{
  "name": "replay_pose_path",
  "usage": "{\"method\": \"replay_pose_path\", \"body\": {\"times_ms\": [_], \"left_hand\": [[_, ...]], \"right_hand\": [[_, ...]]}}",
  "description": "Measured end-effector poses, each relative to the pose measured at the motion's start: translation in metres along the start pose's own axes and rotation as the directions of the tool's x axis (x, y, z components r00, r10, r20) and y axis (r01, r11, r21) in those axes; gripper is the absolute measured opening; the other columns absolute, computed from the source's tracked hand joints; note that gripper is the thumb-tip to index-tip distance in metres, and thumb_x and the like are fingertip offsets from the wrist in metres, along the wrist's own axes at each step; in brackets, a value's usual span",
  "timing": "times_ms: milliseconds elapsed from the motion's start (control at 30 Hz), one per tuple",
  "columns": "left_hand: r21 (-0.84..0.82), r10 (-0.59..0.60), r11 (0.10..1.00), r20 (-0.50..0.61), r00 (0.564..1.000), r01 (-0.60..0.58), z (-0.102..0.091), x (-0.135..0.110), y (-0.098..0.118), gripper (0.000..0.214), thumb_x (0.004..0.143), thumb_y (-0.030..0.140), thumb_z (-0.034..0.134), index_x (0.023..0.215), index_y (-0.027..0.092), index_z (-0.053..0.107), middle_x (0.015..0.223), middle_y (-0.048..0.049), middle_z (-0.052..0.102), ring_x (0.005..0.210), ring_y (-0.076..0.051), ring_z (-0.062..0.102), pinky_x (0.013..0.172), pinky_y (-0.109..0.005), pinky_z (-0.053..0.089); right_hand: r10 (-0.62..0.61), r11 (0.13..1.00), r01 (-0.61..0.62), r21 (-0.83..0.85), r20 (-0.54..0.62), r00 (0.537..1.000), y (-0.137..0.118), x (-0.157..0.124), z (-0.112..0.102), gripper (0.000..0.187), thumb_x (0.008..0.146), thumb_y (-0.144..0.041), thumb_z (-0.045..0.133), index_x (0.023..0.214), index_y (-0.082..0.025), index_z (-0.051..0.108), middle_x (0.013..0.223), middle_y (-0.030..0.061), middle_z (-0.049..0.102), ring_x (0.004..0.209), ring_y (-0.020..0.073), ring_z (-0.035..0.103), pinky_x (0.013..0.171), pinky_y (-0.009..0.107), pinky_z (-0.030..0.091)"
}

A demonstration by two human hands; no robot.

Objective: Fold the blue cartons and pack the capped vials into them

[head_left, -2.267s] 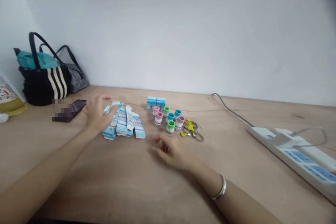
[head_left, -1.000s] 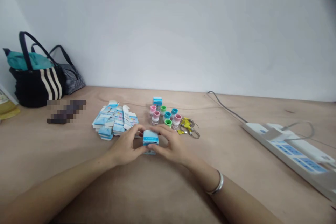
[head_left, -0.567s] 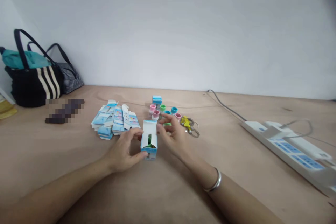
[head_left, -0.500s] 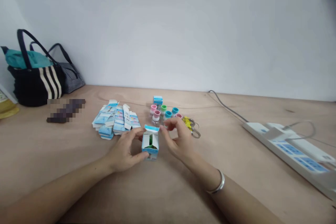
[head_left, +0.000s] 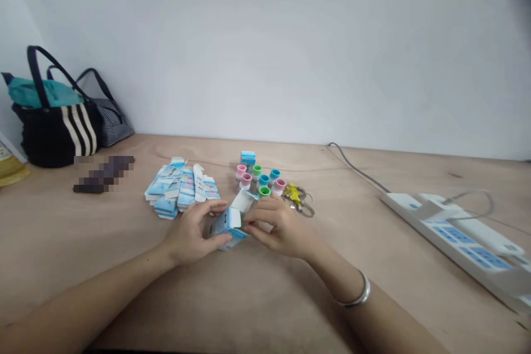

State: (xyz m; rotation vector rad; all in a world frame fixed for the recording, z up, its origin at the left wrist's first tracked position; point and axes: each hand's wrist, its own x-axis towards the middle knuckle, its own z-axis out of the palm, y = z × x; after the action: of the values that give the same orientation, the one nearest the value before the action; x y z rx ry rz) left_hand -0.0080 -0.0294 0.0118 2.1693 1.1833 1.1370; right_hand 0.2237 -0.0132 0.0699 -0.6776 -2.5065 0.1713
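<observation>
You are holding a small blue-and-white carton (head_left: 228, 225) tilted on its side just above the table, between your hands, with its white end flap (head_left: 244, 201) standing open. Your left hand (head_left: 188, 232) is curling its fingers around the carton's near side, and your right hand (head_left: 282, 229) is closing its fingertips on the open end, so both hands are gripping it. You cannot see what the carton contains from this view. Just left of your hands, a pile of flattened cartons (head_left: 180, 191) is lying loose. Beyond the open flap, small clear bottles (head_left: 259, 180) with pink, green and teal caps are standing in a cluster, with a blue box (head_left: 248, 157) behind them and yellow-tagged metal rings (head_left: 296, 196) beside them.

The plywood table (head_left: 365, 282) is running across the view, with a white power strip (head_left: 452, 238) and its grey cable (head_left: 357, 168) on the right. On the left, a pixelated phone (head_left: 103, 174) is lying near a black striped tote bag (head_left: 58, 133) holding teal cloth (head_left: 41, 91), with a grey striped bag (head_left: 112, 130) behind it against the white wall (head_left: 290, 50).
</observation>
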Motion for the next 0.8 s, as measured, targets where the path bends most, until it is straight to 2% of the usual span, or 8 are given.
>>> {"method": "replay_pose_path", "body": {"times_ms": [133, 233, 333, 433, 533, 633, 800], "left_hand": [[0.067, 0.028, 0.997, 0.016, 0.999, -0.029, 0.000, 0.000, 0.003, 0.053, 0.068, 0.041, 0.072, 0.116, 0.027, 0.056, 0.111, -0.0058, 0.065, 0.104, -0.025, 0.059, 0.091, -0.042, 0.046], [0.120, 0.051, 0.991, 0.046, 0.998, -0.057, 0.002, 0.001, 0.006, 0.045, 0.070, 0.043, 0.070, 0.111, 0.027, 0.059, 0.110, -0.0049, 0.067, 0.103, -0.025, 0.060, 0.098, -0.045, 0.039], [0.145, 0.053, 0.988, 0.057, 0.997, -0.061, 0.004, 0.000, 0.006, 0.044, 0.073, 0.044, 0.068, 0.113, 0.029, 0.059, 0.114, -0.0041, 0.066, 0.105, -0.025, 0.060, 0.107, -0.049, 0.028], [0.161, 0.046, 0.985, 0.044, 0.998, -0.053, 0.005, -0.001, 0.004, 0.043, 0.075, 0.044, 0.066, 0.115, 0.030, 0.058, 0.118, -0.0042, 0.065, 0.108, -0.025, 0.059, 0.106, -0.049, 0.027], [0.179, 0.057, 0.982, 0.060, 0.997, -0.067, 0.005, -0.001, 0.005, 0.041, 0.076, 0.044, 0.064, 0.115, 0.031, 0.059, 0.119, -0.0042, 0.064, 0.110, -0.026, 0.059, 0.101, -0.047, 0.032], [0.197, 0.073, 0.976, 0.089, 0.993, -0.090, 0.004, -0.001, 0.008, 0.041, 0.076, 0.045, 0.064, 0.114, 0.030, 0.059, 0.119, -0.0045, 0.064, 0.110, -0.026, 0.059, 0.098, -0.046, 0.034], [0.219, 0.085, 0.970, 0.111, 0.990, -0.108, 0.004, -0.002, 0.010, 0.040, 0.076, 0.046, 0.064, 0.113, 0.030, 0.059, 0.119, -0.0044, 0.064, 0.109, -0.026, 0.059, 0.095, -0.046, 0.035]], "right_hand": [[0.008, 0.995, -0.008, 0.104, 0.001, 1.000, 0.008, -0.006, 0.012, 0.021, 0.088, -0.033, 0.055, 0.086, -0.021, 0.072, 0.066, 0.0036, 0.062, 0.061, 0.0128, 0.054, 0.059, 0.026, 0.039], [0.047, 0.971, -0.040, 0.234, -0.025, 0.999, 0.011, -0.012, 0.029, 0.024, 0.088, -0.035, 0.054, 0.088, -0.021, 0.073, 0.061, 0.0017, 0.059, 0.055, 0.0105, 0.051, 0.052, 0.023, 0.037], [0.143, 0.922, -0.106, 0.372, -0.074, 0.987, 0.012, -0.018, 0.044, 0.027, 0.086, -0.039, 0.055, 0.090, -0.020, 0.074, 0.058, 0.0003, 0.057, 0.053, 0.0092, 0.047, 0.050, 0.021, 0.037], [0.251, 0.871, -0.180, 0.457, -0.100, 0.963, 0.010, -0.020, 0.052, 0.030, 0.085, -0.041, 0.056, 0.089, -0.018, 0.074, 0.053, -0.0016, 0.051, 0.049, 0.0080, 0.041, 0.046, 0.020, 0.034], [0.266, 0.865, -0.207, 0.458, -0.067, 0.962, 0.008, -0.019, 0.051, 0.028, 0.085, -0.039, 0.056, 0.084, -0.017, 0.074, 0.053, -0.0016, 0.050, 0.049, 0.0080, 0.041, 0.046, 0.019, 0.033], [0.234, 0.900, -0.206, 0.383, -0.028, 0.972, 0.009, -0.019, 0.046, 0.024, 0.084, -0.035, 0.058, 0.081, -0.017, 0.073, 0.051, -0.0023, 0.049, 0.049, 0.0081, 0.041, 0.047, 0.020, 0.033], [0.152, 0.925, -0.157, 0.347, 0.041, 0.988, 0.015, -0.022, 0.026, 0.018, 0.084, -0.030, 0.057, 0.079, -0.018, 0.070, 0.059, -0.0006, 0.054, 0.052, 0.0091, 0.044, 0.048, 0.021, 0.034]]}}
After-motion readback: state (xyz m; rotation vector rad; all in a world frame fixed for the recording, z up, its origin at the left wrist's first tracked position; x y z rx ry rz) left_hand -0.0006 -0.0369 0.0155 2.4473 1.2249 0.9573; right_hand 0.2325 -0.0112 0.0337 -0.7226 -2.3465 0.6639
